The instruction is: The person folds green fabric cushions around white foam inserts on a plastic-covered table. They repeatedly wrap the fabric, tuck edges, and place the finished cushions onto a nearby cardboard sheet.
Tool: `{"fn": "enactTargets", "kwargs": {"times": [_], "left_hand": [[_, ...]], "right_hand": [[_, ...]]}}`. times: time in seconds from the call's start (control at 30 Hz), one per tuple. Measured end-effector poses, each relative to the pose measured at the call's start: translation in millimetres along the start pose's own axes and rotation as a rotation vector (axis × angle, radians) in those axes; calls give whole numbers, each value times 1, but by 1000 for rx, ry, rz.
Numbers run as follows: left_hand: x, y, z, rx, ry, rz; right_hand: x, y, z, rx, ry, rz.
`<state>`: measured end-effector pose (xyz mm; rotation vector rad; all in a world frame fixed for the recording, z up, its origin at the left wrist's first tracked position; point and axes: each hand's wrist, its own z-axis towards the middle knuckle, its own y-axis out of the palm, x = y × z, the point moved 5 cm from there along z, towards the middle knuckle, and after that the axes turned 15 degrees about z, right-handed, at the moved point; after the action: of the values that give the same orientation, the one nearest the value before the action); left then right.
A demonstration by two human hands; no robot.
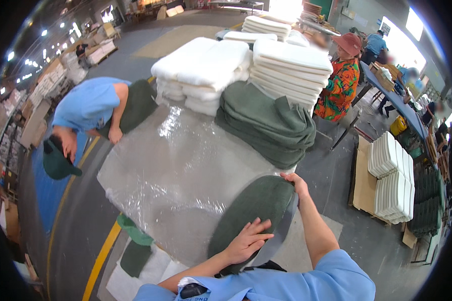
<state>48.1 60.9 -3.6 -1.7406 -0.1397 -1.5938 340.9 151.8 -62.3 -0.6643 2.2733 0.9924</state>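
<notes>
A dark green fabric-covered cushion [251,205], long and rounded, is tilted against the near right edge of the plastic-covered table [155,150]. My left hand [249,239] lies on its green face with the fingers stretched out and slightly spread. At the cushion's far right corner, my right hand [298,184] is closed on the edge, the fingertips curled over the top. A grey strip shows along the cushion's right side, below that hand. Just beyond is a heap of loose green covers [263,123] on the table.
Stacks of white foam pads [201,62] stand at the table's far side. On the left, a co-worker in a blue shirt [88,103] bends over another green piece [135,108]. A person in a red hat [347,44] is at the back right. White pads [394,185] sit on cardboard to the right.
</notes>
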Motion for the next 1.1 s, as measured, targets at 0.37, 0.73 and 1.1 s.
{"fn": "enactTargets", "kwargs": {"times": [0.37, 0.73, 1.1], "left_hand": [[-129, -21, -176, 922, -1151, -82], [-2, -52, -233, 1389, -693, 154], [-83, -8, -249, 1377, -574, -514]], "right_hand": [[42, -69, -44, 132, -163, -994], [48, -33, -114, -281, -330, 42], [76, -46, -60, -291, 163, -61]]}}
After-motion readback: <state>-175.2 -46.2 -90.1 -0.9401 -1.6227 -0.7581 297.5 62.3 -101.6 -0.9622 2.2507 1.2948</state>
